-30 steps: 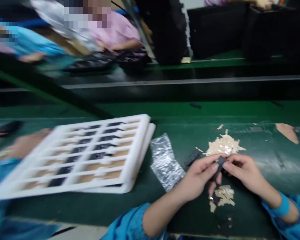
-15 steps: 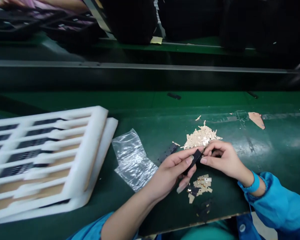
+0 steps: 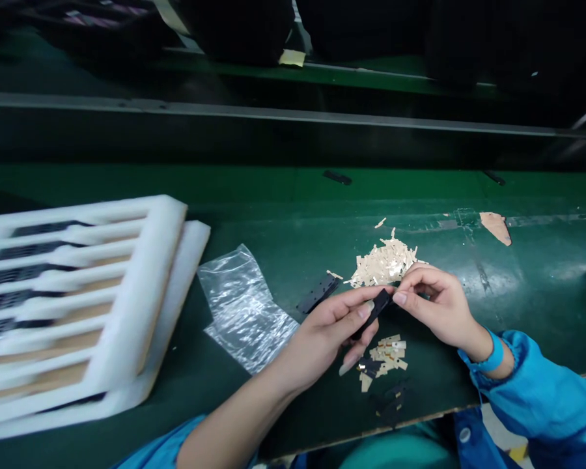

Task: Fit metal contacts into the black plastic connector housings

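My left hand (image 3: 339, 326) is closed around a small black rectangular part (image 3: 374, 314), held at a slant above the green table. At the upper end of that part, my right hand (image 3: 434, 303) has thumb and forefinger pinched together; whatever is between them is too small to make out. Just behind the hands lies a heap of small pale flat pieces (image 3: 383, 260). Below them is a smaller group of pale pieces (image 3: 390, 355) with a dark bit among them. Another flat black part (image 3: 318, 292) rests beyond my left hand.
On the left, white foam trays (image 3: 161, 286) are stacked, with black parts in the upper one's slots. A clear plastic bag (image 3: 247, 306) lies beside them. Farther back are a brownish scrap (image 3: 495, 228) and a dark strip (image 3: 337, 177). Dark pieces (image 3: 390, 404) lie near the front edge.
The camera view has shifted, so the trays and bag sit farther left and higher. My right fingers have closed in more at the black part's end; my left hand keeps its hold.
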A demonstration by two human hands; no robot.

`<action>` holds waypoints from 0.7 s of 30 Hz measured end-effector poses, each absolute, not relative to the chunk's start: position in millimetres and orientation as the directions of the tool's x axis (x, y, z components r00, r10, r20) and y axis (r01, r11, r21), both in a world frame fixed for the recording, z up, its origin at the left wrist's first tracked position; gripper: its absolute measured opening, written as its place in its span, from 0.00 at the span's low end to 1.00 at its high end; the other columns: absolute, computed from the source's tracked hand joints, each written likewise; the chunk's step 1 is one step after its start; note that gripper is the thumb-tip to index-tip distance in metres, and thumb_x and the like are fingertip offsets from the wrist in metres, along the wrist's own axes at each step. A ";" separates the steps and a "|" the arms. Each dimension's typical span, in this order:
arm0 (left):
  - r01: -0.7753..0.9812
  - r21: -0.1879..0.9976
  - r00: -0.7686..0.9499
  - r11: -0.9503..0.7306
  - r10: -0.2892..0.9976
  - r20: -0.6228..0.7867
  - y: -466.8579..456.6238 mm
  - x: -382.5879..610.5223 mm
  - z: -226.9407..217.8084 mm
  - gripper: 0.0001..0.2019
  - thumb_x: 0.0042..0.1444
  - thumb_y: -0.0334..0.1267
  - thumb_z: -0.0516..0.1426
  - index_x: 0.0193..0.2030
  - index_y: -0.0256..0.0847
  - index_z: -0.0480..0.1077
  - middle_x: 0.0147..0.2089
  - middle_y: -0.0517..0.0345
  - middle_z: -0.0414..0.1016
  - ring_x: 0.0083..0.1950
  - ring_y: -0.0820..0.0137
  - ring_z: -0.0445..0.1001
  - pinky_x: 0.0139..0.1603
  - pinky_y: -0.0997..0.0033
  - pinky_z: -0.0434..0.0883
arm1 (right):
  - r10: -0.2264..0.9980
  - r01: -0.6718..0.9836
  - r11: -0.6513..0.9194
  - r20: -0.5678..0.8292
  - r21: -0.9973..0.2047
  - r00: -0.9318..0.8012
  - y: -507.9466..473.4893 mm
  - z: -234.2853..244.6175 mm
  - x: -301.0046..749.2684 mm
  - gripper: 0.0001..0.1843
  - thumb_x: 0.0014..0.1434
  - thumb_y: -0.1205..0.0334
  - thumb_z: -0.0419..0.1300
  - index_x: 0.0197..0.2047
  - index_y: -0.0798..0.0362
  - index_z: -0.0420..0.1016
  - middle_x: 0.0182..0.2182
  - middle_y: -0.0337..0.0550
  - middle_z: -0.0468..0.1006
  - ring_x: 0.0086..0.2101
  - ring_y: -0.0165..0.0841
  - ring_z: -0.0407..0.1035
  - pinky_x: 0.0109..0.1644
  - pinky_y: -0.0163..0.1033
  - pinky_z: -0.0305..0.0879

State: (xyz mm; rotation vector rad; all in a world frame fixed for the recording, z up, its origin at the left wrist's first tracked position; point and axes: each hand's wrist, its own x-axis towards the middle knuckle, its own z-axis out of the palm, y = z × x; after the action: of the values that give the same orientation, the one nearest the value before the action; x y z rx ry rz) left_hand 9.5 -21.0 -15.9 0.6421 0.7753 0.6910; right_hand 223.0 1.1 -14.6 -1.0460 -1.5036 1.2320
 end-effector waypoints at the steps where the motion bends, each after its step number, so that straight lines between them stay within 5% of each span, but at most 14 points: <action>1: -0.312 0.728 0.528 0.611 0.749 -0.402 -21.3 9.5 -15.7 0.27 0.64 0.49 0.66 0.66 0.39 0.74 0.26 0.65 0.71 0.16 0.82 0.61 0.16 0.83 0.59 | 0.964 0.067 0.141 0.121 -0.988 -0.237 1.3 -14.6 223.2 0.08 0.63 0.59 0.70 0.32 0.50 0.80 0.29 0.40 0.79 0.30 0.32 0.72 0.31 0.37 0.68; 11: -0.283 0.722 0.562 0.631 0.720 -0.408 -22.2 8.4 -16.7 0.27 0.65 0.50 0.65 0.66 0.39 0.74 0.27 0.67 0.68 0.17 0.84 0.57 0.18 0.80 0.53 | 0.965 0.049 0.058 0.044 -0.997 -0.258 0.8 -14.4 222.5 0.11 0.62 0.55 0.71 0.32 0.51 0.80 0.30 0.40 0.76 0.31 0.31 0.70 0.31 0.36 0.64; 16: -0.164 0.780 0.612 0.603 0.683 -0.399 -21.5 3.4 -11.2 0.29 0.67 0.54 0.61 0.66 0.36 0.71 0.25 0.68 0.62 0.20 0.81 0.52 0.20 0.77 0.46 | 0.908 -0.041 -0.217 -0.187 -0.975 -0.375 7.7 -15.6 227.2 0.20 0.53 0.53 0.78 0.35 0.50 0.72 0.29 0.34 0.71 0.28 0.28 0.66 0.30 0.33 0.63; 21: 0.000 0.931 0.546 0.366 0.780 -0.306 -22.4 2.1 -2.6 0.27 0.73 0.47 0.54 0.74 0.44 0.56 0.28 0.67 0.64 0.28 0.73 0.59 0.28 0.74 0.58 | 0.861 -0.045 -0.312 -0.263 -0.949 -0.435 12.9 -16.7 230.6 0.20 0.57 0.48 0.74 0.35 0.50 0.70 0.30 0.34 0.69 0.29 0.29 0.66 0.31 0.35 0.67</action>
State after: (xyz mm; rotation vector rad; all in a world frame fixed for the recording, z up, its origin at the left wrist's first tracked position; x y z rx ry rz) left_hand 2.1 -22.4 -2.6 1.0916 0.8675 0.5915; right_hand 230.6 12.9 -16.7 -1.0979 -1.2748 1.8154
